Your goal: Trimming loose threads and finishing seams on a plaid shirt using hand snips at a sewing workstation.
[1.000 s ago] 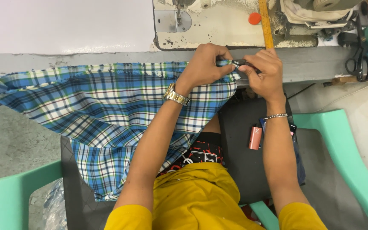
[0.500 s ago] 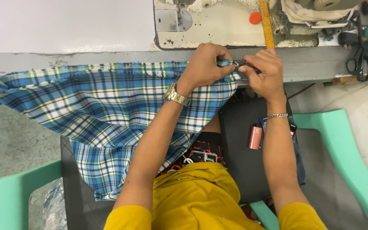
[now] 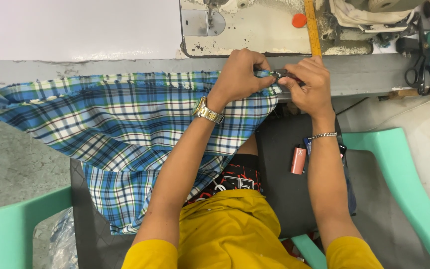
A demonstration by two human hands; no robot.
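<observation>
A blue, white and green plaid cloth point(image 3: 125, 124) drapes from the grey table edge down over my lap. My left hand point(image 3: 240, 74), with a metal watch on the wrist, pinches the cloth's right corner at the table edge. My right hand point(image 3: 307, 82), wearing a chain bracelet, holds a small dark tool point(image 3: 280, 74) against that same corner, fingertips almost touching the left hand. What the tool is I cannot make out.
A sewing machine bed point(image 3: 245, 27) with its needle sits just beyond the hands. A yellow measuring tape point(image 3: 312, 25) and an orange disc point(image 3: 299, 20) lie on it. Black scissors point(image 3: 420, 74) lie at the right. A small pink device point(image 3: 298, 159) rests on the dark seat. Green chair arms point(image 3: 399, 169) flank me.
</observation>
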